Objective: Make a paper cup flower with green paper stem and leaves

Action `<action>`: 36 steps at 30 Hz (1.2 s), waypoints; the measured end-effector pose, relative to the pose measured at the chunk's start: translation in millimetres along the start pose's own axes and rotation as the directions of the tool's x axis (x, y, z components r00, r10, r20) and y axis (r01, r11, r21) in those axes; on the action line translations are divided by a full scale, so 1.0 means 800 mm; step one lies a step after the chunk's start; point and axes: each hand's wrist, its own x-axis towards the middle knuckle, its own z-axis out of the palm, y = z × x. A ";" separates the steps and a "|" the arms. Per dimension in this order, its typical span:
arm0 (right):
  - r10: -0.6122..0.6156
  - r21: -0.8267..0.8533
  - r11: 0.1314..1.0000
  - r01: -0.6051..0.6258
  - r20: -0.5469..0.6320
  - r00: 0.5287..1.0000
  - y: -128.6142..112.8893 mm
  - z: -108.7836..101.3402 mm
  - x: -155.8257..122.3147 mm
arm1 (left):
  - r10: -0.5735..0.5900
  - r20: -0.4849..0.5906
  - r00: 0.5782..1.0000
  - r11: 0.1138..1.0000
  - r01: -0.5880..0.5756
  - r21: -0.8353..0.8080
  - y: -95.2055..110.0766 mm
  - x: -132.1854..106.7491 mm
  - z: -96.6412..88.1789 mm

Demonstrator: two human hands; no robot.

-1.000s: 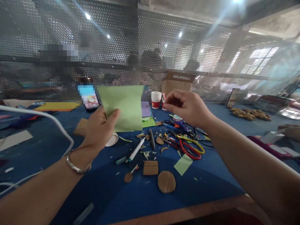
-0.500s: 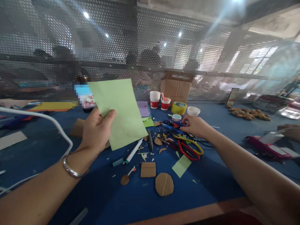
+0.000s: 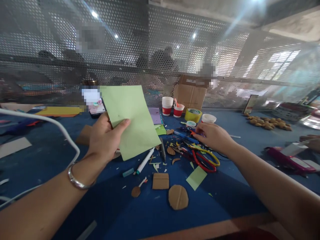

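Note:
My left hand [image 3: 106, 138] holds a light green paper sheet [image 3: 131, 116] upright above the blue table [image 3: 140, 213], thumb on its front face. My right hand [image 3: 212, 136] reaches down into a pile of tools at mid-table, fingers curled over a blue-handled tool [image 3: 183, 133]; what it grips is hidden. Just below that hand lie scissors with yellow handles [image 3: 210, 154] and red handles [image 3: 201, 163]. A white marker [image 3: 145, 161] and a dark pen [image 3: 163, 150] lie under the paper's lower edge.
Brown card pieces [image 3: 178, 197] and a small green scrap [image 3: 196, 177] lie near the front. Red-and-white cups [image 3: 167, 106], yellow tape [image 3: 193, 115] and a cardboard box [image 3: 190, 95] stand by the perforated metal screen. A white cable [image 3: 50, 121] arcs at left. Another person's hand [image 3: 311, 141] rests far right.
My right hand dropped from chest height to the tool pile and has settled there. The green sheet has been turned flat and held slightly higher in my left hand.

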 end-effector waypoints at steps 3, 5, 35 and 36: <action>-0.153 0.077 0.987 0.144 0.125 0.980 -0.020 -0.005 -0.008 | -0.074 -0.064 0.995 0.986 0.063 -0.155 0.002 0.003 -0.001; -0.184 0.098 0.981 0.168 0.178 0.967 -0.028 -0.008 -0.013 | -0.159 -0.084 0.984 0.967 0.138 -0.213 0.004 0.004 -0.002; -0.211 0.302 0.938 0.172 0.101 0.972 -0.062 0.006 -0.035 | -0.463 0.193 0.865 0.788 0.502 -0.357 0.034 -0.015 0.008; -0.195 0.335 0.929 0.156 0.084 0.977 -0.063 0.004 -0.034 | -0.456 0.200 0.867 0.788 0.498 -0.362 0.035 -0.016 0.009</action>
